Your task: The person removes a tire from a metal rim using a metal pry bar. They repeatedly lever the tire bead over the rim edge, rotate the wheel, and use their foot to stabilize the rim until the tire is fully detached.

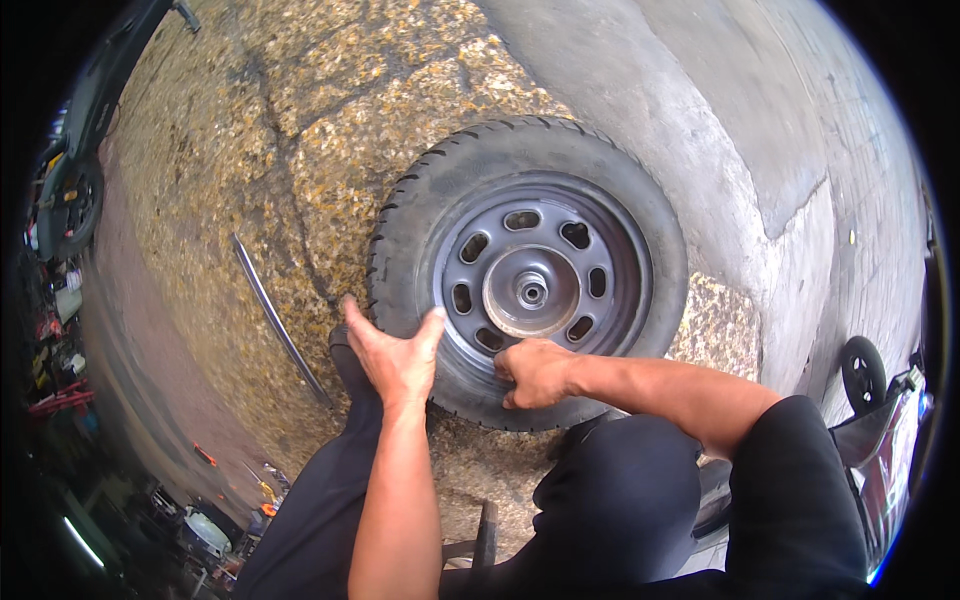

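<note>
Nearest, the right knee (620, 490) and left leg (310, 510) sit either side of a dark bar (485, 535), with a dark shoe (342, 350) just beside the wheel's lower left; the two hands are apart from one another; the left hand (395, 365) is spread wide, thumb over the tyre's face and fingers reaching past its outer edge, and I cannot tell whether it touches; the right hand (537, 374) is curled in at the lower border between tyre and rim, and what its fingers may be pinching is hidden.

The tyre (530, 148) lies flat on the stony ground (340, 150) in front of the person, around a grey metal rim (549, 225) with oval slots and a round hub (532, 290); the work looks well along, since the tyre encircles the rim along all of its visible edge; what seems left is the lower stretch at the right hand, where I cannot judge the fit; that hand and its forearm stand in the way of the view there.

Left of the tyre, clear of it, lies a long, thin, curved strip (283, 325); farther off are an orange-handled tool (204, 455) and a jumble of tools and parts along the left edge; a small dark wheel (863, 375) stands at the far right, and another wheel (72, 205) at the far left; none of these blocks the hands.
</note>
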The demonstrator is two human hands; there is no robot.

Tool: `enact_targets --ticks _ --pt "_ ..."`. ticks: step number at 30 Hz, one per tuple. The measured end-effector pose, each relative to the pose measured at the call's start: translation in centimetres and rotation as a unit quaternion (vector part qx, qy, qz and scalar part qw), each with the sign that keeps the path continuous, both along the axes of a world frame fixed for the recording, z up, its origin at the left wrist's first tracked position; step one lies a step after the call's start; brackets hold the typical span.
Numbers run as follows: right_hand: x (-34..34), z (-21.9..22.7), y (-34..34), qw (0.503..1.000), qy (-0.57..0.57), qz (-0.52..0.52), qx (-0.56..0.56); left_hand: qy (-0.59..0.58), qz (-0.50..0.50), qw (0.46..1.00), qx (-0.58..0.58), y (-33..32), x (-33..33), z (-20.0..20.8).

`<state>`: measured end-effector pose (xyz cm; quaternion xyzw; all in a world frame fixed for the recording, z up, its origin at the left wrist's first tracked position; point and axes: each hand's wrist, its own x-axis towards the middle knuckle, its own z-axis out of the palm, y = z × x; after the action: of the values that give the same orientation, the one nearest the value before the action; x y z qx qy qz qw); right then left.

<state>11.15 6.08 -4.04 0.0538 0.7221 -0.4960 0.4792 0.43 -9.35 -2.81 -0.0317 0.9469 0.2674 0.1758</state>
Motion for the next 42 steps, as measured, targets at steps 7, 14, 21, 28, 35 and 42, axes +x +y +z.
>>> enact_targets --ticks 7,14,21,28,35,42 --pt "-0.5 0.8 -2.0 0.993 0.04 -0.11 0.004 -0.021 -0.111 0.982 -0.149 4.2 -2.8 2.7" --pt "-5.3 -0.5 -3.3 0.955 0.059 -0.275 -0.094 0.075 -0.207 0.955 -0.198 5.3 -5.7 1.3" --pt "-4.2 0.7 -2.2 0.961 0.154 -0.214 -0.083 0.067 -0.284 0.937 -0.194 6.1 -7.7 2.1" --pt "-3.8 -1.9 1.2 0.776 0.603 0.139 0.12 0.075 -0.285 0.938 -0.18 5.9 -7.7 2.0" --pt "-7.5 -1.5 0.5 0.757 0.533 0.338 0.168 0.057 -0.274 0.94 -0.197 6.0 -7.3 2.5" --pt "-9.6 -0.6 -1.0 0.753 0.469 0.413 0.208 0.061 -0.302 0.929 -0.203 6.4 -7.1 2.1"
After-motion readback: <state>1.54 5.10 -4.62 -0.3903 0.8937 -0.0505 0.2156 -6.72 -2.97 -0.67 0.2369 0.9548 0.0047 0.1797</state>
